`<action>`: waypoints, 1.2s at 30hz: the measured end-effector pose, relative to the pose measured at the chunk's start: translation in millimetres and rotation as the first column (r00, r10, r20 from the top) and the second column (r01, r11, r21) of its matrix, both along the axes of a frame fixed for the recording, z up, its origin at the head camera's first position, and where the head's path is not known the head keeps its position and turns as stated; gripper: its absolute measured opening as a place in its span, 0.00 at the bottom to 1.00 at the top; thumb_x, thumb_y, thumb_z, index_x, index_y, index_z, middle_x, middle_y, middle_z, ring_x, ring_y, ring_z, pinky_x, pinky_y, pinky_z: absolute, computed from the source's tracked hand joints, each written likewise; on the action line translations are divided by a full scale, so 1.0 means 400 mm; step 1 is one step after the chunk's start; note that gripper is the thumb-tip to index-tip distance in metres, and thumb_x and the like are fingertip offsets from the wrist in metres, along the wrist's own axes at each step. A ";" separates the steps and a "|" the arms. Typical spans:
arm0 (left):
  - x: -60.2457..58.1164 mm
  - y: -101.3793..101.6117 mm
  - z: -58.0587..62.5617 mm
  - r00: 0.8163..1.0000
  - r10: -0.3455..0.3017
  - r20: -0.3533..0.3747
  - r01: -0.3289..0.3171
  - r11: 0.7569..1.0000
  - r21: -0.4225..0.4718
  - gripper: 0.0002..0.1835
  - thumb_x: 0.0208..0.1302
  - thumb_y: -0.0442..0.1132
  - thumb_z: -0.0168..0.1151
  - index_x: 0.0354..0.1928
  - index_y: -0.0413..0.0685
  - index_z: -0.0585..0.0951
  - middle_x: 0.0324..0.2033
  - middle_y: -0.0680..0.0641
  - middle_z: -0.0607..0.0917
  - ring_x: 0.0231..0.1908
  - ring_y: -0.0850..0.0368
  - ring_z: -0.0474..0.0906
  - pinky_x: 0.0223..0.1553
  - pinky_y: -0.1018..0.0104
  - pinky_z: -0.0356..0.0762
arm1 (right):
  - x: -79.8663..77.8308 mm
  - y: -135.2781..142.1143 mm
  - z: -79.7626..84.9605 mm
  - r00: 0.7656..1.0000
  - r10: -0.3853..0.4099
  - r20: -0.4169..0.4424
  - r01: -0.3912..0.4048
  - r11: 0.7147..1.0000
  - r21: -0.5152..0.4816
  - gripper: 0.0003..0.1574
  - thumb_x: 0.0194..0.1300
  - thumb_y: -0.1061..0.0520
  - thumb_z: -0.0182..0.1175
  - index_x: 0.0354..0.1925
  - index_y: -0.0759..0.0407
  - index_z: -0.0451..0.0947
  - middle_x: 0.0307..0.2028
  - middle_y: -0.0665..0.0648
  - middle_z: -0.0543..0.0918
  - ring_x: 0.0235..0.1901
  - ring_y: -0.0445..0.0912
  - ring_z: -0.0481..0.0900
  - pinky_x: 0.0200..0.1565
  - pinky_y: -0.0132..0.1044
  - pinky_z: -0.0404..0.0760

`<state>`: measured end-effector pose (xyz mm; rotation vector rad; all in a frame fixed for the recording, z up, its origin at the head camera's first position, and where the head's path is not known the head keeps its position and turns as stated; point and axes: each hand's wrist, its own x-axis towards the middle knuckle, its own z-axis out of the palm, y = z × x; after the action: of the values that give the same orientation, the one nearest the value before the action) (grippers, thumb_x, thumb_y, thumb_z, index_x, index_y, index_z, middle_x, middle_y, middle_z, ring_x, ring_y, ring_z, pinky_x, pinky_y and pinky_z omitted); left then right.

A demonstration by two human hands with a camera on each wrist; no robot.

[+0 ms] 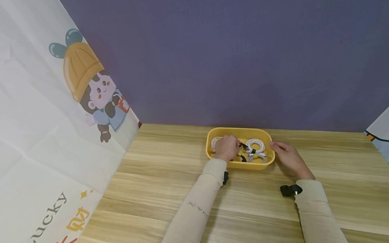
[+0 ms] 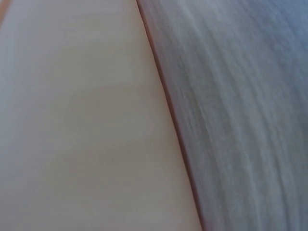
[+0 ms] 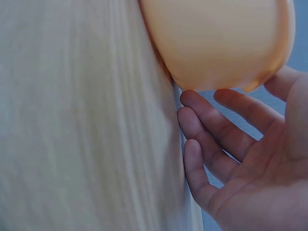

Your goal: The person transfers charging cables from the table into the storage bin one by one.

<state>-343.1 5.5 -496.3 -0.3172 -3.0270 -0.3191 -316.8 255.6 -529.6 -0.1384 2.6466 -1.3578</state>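
Note:
A yellow bin [image 1: 249, 166] sits at the back of the wooden table and holds several coiled cables. My left hand [image 1: 226, 148] reaches into it with curled fingers, pinching a dark cable [image 1: 244, 147] that is partly hidden by the hand. To the right lie a coiled white cable [image 1: 255, 145] and a grey-white cable [image 1: 257, 159] with a yellow tie. Another white coil [image 1: 214, 142] shows at the left end. My right hand [image 1: 289, 158] holds the bin's right end, thumb at the rim and fingertips against the outer wall [image 3: 216, 43].
The wooden table [image 1: 165, 192] runs up to a dark blue-purple backdrop [image 1: 216, 64]. A white printed sheet [image 1: 34, 129] with a cartoon figure borders the left side. A thin black cord [image 1: 387, 139] hangs at the far right. Black wrist cameras sit on both forearms.

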 end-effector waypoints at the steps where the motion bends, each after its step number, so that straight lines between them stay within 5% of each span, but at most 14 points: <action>1: -0.001 0.000 -0.001 1.000 0.006 -0.004 -0.006 1.000 -0.007 0.10 0.66 0.43 0.66 0.26 0.64 0.87 0.32 0.61 0.90 0.25 0.65 0.80 0.19 0.68 0.71 | 0.000 0.000 0.001 1.000 0.000 0.001 0.000 1.000 0.001 0.53 0.76 0.25 0.38 0.78 0.63 0.57 0.76 0.72 0.61 0.75 0.72 0.54 0.71 0.72 0.57; 13: -0.004 0.011 -0.009 0.999 0.053 0.003 -0.052 0.996 -0.073 0.20 0.68 0.45 0.65 0.16 0.60 0.75 0.27 0.56 0.88 0.25 0.59 0.81 0.16 0.63 0.69 | 0.010 0.000 0.007 1.000 -0.006 -0.002 0.006 1.000 0.007 0.51 0.78 0.28 0.37 0.78 0.64 0.58 0.76 0.73 0.61 0.75 0.72 0.54 0.71 0.72 0.57; 22: -0.003 0.019 -0.007 0.998 0.060 -0.005 -0.060 0.989 -0.131 0.11 0.68 0.44 0.65 0.26 0.59 0.84 0.32 0.54 0.90 0.30 0.57 0.85 0.18 0.63 0.75 | 0.008 -0.006 0.011 1.000 -0.001 0.011 0.002 1.000 -0.023 0.53 0.76 0.25 0.38 0.78 0.64 0.57 0.76 0.72 0.60 0.76 0.72 0.53 0.72 0.72 0.56; 36: -0.002 0.019 -0.009 0.999 0.031 -0.005 -0.032 0.990 -0.138 0.18 0.68 0.37 0.62 0.18 0.57 0.76 0.27 0.54 0.88 0.26 0.58 0.82 0.16 0.65 0.72 | 0.003 -0.006 0.008 1.000 -0.011 0.022 0.011 1.000 -0.014 0.53 0.76 0.25 0.38 0.78 0.63 0.58 0.76 0.72 0.60 0.76 0.72 0.52 0.72 0.72 0.55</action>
<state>-343.7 13.1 -499.7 -0.2781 -3.0545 -0.1064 -315.6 253.3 -526.5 -0.1098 2.6240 -1.3730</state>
